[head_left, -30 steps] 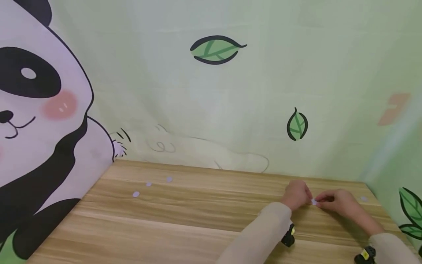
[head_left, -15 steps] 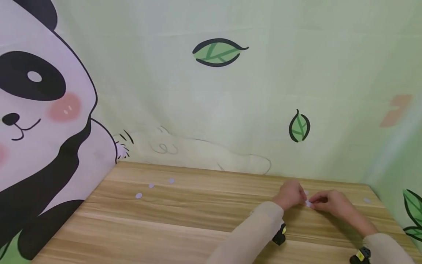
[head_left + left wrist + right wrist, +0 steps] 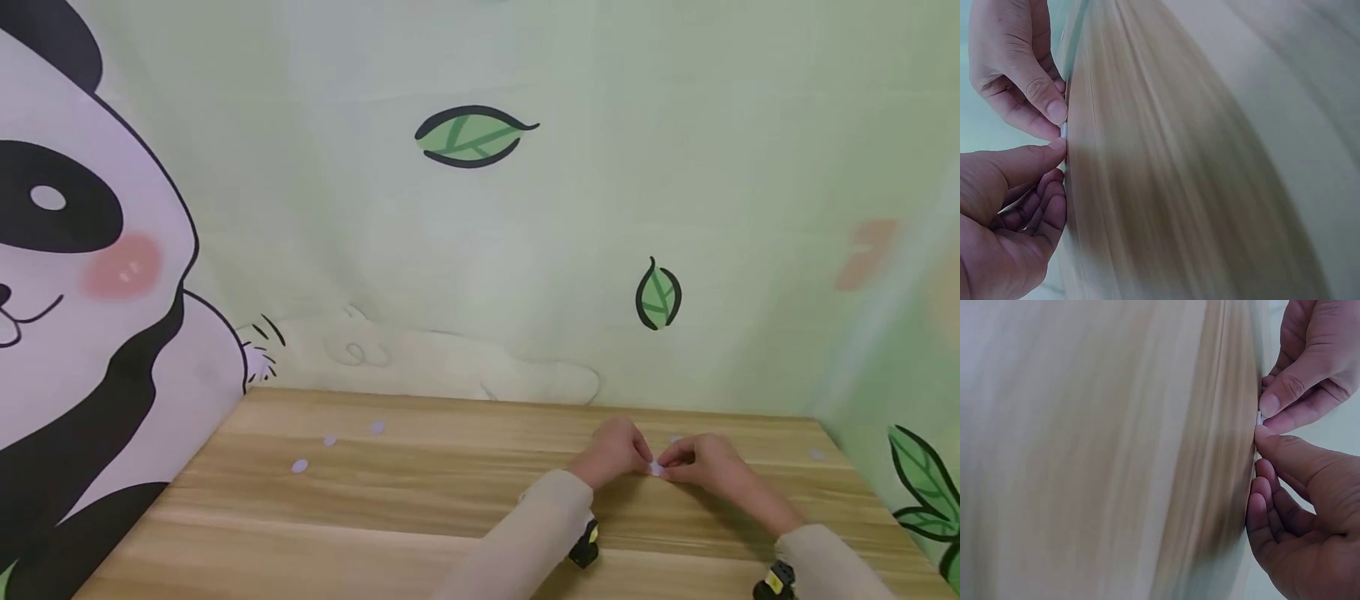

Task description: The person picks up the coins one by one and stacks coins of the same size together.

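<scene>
In the head view, a small thin white disc (image 3: 656, 469) sits between the fingertips of both hands, low over the right part of the wooden table (image 3: 360, 517). My left hand (image 3: 613, 450) pinches its left side and my right hand (image 3: 708, 462) its right side. From the left wrist, the disc (image 3: 1064, 130) shows edge-on as a pale sliver, mostly covered by thumbs and fingers. The right wrist view also has just a narrow bit of the disc (image 3: 1259, 417) between the two thumbs.
Three similar discs lie far left: the nearest disc (image 3: 300, 466), a middle disc (image 3: 330, 441) and a farther disc (image 3: 378, 427). Another disc (image 3: 675, 439) lies just behind the hands, and one more disc (image 3: 817, 455) near the right edge. A printed cloth (image 3: 360, 208) hangs behind the table.
Both hands have shifted left over the table together with the pinched disc. The disc behind them, hidden a second ago, has come into sight. The camera has also moved slightly.
</scene>
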Available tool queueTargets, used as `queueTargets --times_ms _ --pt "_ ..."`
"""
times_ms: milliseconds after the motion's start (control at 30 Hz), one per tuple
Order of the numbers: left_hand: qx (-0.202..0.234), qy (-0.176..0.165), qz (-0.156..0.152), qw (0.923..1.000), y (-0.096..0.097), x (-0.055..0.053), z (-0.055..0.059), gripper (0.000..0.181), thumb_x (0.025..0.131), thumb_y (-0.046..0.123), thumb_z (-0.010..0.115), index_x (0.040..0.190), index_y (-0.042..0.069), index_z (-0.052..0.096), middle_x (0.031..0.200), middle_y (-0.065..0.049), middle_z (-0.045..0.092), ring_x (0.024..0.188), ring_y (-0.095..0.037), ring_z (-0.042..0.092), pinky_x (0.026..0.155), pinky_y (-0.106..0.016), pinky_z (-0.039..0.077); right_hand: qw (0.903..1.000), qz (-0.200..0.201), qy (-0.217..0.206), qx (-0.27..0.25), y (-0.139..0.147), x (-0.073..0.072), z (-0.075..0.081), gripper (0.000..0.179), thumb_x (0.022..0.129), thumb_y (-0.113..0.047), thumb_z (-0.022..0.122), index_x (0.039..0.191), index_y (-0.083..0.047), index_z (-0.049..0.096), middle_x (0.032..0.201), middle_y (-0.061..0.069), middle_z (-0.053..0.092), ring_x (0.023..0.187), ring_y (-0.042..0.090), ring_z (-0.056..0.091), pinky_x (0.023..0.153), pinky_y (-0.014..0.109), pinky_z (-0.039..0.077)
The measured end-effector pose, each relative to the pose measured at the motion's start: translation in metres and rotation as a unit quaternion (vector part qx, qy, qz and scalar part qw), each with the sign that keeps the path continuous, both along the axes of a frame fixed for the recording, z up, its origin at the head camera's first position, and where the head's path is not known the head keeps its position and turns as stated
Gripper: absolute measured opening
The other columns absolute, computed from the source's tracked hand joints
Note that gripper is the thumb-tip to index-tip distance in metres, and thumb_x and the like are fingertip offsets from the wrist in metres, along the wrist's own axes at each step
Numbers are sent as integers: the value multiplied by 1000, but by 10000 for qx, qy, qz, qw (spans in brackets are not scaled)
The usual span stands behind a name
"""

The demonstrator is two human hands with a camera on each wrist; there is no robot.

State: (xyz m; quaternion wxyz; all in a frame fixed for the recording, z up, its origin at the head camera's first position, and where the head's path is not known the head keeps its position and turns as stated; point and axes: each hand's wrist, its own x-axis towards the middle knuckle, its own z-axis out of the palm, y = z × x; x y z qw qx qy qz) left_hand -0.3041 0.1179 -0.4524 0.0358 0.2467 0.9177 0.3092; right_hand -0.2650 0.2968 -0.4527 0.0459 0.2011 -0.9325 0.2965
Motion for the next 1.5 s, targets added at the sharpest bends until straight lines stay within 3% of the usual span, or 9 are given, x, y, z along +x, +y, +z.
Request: queueTargets --times_ms 367,667,833,1200,1500 --pt "341 -144 -177 9992 -45 2 5 8 79 9 88 80 5 81 79 1 76 68 -2 54 60 -15 44 9996 128 -195 -180 -40 -7 1 7 81 -6 83 84 -3 77 80 2 75 73 6 61 64 24 50" --pt "503 -132 -271 9983 -71 2 1 7 78 5 87 79 3 81 78 -2 77 67 1 55 57 -14 44 9983 246 -344 -394 -62 -6 -1 7 82 -5 82 85 -1 77 81 4 75 76 10 63 66 24 51" --pt "595 -331 -267 9973 -73 0 -1 6 79 5 86 81 4 81 81 -1 77 74 0 58 61 -15 46 9978 155 -449 -462 -66 -5 3 7 82 -2 81 86 1 76 82 6 75 78 12 63 67 25 51" --pt "422 -443 -60 9981 -74 2 3 5 80 5 86 82 4 81 84 -1 77 75 0 55 62 -15 45 9964 -56 -736 -416 -69 -6 3 6 83 -3 81 87 -2 77 84 4 75 78 12 61 69 28 51" --pt "481 -476 -76 9977 -76 1 0 7 78 5 87 83 5 82 80 0 77 73 1 57 63 -14 46 9967 115 -580 -547 -69 -4 -1 6 82 -2 81 87 0 77 83 5 75 77 10 62 67 23 50"
